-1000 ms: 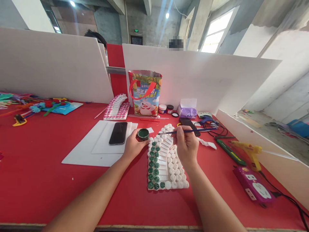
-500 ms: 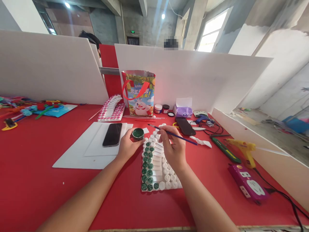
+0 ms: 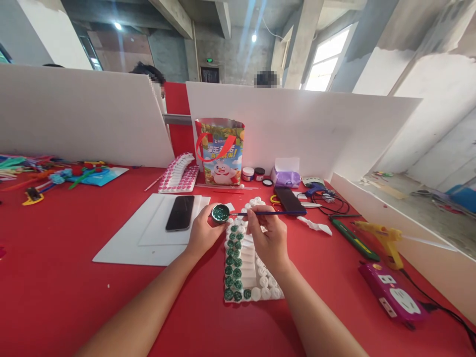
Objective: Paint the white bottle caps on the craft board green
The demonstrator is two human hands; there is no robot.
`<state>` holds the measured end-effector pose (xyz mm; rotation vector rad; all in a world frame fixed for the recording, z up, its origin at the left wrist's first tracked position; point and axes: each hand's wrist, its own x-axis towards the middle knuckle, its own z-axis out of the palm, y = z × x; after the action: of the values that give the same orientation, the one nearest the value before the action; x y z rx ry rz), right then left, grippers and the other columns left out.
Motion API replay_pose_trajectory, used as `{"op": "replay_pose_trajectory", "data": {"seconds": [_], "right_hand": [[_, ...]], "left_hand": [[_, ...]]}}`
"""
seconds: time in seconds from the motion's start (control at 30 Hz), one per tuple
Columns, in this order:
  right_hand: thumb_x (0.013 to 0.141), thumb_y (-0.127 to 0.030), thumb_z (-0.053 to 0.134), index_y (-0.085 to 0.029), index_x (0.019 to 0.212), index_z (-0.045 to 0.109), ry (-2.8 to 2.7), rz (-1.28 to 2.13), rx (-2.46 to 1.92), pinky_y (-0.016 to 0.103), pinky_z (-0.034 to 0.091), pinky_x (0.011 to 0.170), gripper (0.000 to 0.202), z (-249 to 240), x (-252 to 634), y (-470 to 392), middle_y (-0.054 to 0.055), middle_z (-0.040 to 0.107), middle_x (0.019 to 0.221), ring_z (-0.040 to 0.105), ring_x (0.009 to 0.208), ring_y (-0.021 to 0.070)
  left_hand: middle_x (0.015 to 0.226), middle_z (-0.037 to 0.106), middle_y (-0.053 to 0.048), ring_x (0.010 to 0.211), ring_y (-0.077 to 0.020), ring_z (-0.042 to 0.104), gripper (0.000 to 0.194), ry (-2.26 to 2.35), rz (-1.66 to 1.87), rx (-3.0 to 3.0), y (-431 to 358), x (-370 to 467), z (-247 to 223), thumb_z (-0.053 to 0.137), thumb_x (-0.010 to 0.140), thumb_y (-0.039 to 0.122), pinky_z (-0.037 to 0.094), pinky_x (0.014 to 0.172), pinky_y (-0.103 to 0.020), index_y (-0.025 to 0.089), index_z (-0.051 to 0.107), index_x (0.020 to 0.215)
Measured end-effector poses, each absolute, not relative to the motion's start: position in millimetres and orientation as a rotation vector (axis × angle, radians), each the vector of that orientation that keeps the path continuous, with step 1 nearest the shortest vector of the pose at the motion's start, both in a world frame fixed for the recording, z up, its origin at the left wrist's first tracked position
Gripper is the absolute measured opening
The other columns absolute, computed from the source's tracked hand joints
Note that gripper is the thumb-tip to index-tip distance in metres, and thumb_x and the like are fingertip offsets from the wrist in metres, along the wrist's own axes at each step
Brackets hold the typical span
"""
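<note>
My left hand [image 3: 204, 232] is closed around a small jar of dark green paint [image 3: 220, 213], tilted so its open mouth faces me. Between the fingers of my right hand [image 3: 268, 234] is a thin blue paintbrush [image 3: 277, 213], held nearly level, its tip at the jar's right rim. Below both hands lies a white board covered with rolled paper rosettes [image 3: 233, 260]. Its left-hand rosettes are painted green, while those along the right [image 3: 264, 281] are white. A strip of pleated white paper [image 3: 248, 263] runs up the middle. My right hand hides part of the board.
Left of the jar, a black phone [image 3: 180, 213] rests on white boards [image 3: 122, 248]. Behind stand a colourful bag [image 3: 223, 153], a pink-rosette board [image 3: 178, 176] and paint jars [image 3: 248, 173]. To the right lie another phone [image 3: 290, 201], a green cutter [image 3: 355, 239], a glue gun [image 3: 383, 238] and a purple power strip [image 3: 394, 292].
The brush has swung from slanting above the board to nearly level, its tip now at the jar. The jar tips more towards me. The whole view has shifted slightly.
</note>
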<state>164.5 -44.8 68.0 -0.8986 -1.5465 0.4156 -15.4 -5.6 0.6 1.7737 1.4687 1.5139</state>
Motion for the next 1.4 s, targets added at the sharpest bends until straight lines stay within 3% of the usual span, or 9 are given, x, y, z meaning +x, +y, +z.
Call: {"op": "replay_pose_trajectory", "data": {"seconds": [0.47, 1.4], "right_hand": [[0.102, -0.031, 0.054, -0.022, 0.091, 0.058, -1.650, 0.445, -0.986, 0.024, 0.047, 0.051, 0.015, 63.5, 162.8, -42.6, 0.000, 0.069, 0.070, 0.062, 0.051, 0.0116], [0.101, -0.033, 0.055, -0.021, 0.090, 0.060, -1.664, 0.418, -1.001, 0.025, 0.047, 0.053, 0.017, 62.7, 164.0, -40.9, -0.001, 0.062, 0.068, 0.060, 0.051, 0.0121]], "left_hand": [[0.115, 0.073, -0.007, 0.109, -0.0248, 0.069, 0.036, 1.399, 1.506, 1.938, -12.5, -8.3, 7.1, 0.069, 0.079, 0.022, 0.056, 0.098, -0.039, 0.022, 0.065, 0.116], [0.116, 0.073, -0.007, 0.110, -0.0255, 0.069, 0.037, 1.426, 1.460, 1.958, -11.5, -10.0, 6.9, 0.071, 0.080, 0.024, 0.055, 0.100, -0.039, 0.023, 0.065, 0.116]]}}
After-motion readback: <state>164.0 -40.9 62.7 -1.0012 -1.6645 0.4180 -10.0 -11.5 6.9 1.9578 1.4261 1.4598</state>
